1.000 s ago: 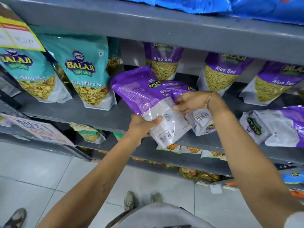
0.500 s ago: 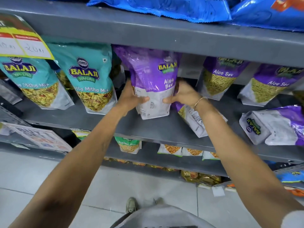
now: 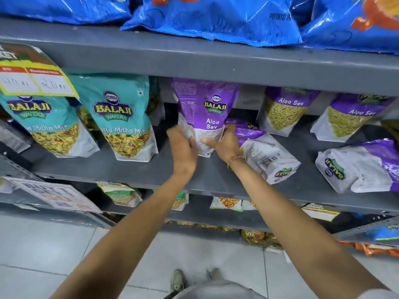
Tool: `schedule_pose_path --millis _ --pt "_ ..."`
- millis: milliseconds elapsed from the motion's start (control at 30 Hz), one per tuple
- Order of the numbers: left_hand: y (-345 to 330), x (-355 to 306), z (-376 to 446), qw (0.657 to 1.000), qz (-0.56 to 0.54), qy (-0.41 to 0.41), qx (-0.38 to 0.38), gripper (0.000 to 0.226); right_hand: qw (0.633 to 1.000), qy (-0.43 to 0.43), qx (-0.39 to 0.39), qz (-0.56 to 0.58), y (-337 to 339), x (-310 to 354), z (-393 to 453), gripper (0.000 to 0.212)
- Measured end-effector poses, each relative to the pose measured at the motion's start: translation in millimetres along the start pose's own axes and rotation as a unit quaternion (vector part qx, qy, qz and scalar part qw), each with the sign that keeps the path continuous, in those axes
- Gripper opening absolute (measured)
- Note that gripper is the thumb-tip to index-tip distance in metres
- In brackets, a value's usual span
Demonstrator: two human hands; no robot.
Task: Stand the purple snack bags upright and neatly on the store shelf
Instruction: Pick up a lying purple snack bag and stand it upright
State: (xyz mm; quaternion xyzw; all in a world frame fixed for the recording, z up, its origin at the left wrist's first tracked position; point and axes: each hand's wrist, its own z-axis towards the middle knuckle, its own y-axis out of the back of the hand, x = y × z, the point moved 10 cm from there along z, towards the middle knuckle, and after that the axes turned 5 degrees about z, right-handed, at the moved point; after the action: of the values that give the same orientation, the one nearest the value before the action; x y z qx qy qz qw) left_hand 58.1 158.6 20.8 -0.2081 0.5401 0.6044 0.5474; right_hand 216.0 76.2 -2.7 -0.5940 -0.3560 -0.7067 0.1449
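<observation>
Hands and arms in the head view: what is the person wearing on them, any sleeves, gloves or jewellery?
No gloves on the left hand or the right hand. Both forearms are bare, with no sleeves showing. A thin gold-coloured chain bracelet circles the right wrist. No rings or watch are visible.

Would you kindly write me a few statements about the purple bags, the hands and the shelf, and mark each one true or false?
1. The purple Aloo Sev bag between the hands stands upright on the grey shelf. True.
2. The left hand lifts a teal bag. False: it is at the lower left of the upright purple bag; the teal Mitha Mix bags stand untouched.
3. A purple bag lies flat beside the right hand. True.
4. Every purple bag already stands upright. False: another purple bag also lies down at far right.
5. Blue bags fill the shelf above. True.
</observation>
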Motion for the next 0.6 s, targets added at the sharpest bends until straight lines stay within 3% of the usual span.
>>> schedule_pose_path --millis 133,267,400,467,600 --pt "-35 -9 -43 0.995 -0.033 -0.046 0.084 0.039 0.998 0.007 0.052 0.018 -12 -10 -6 0.058" --pt "-27 -7 -39 0.998 -0.035 -0.029 0.05 0.047 0.994 0.053 0.024 0.088 -11 -12 -24 0.043" --pt "-14 9 -14 0.997 -0.06 0.027 0.028 0.089 0.994 0.094 -0.006 0.052 -17 -14 -47 0.045" --pt "-13 14 -1 0.996 -0.066 0.044 0.037 0.101 0.995 0.095 -0.001 0.043 -20 -12 -48 0.048" --pt "-3 34 25 0.996 -0.052 0.061 0.041 0.083 0.996 0.069 -0.028 0.058 -3 -6 -25 0.04"
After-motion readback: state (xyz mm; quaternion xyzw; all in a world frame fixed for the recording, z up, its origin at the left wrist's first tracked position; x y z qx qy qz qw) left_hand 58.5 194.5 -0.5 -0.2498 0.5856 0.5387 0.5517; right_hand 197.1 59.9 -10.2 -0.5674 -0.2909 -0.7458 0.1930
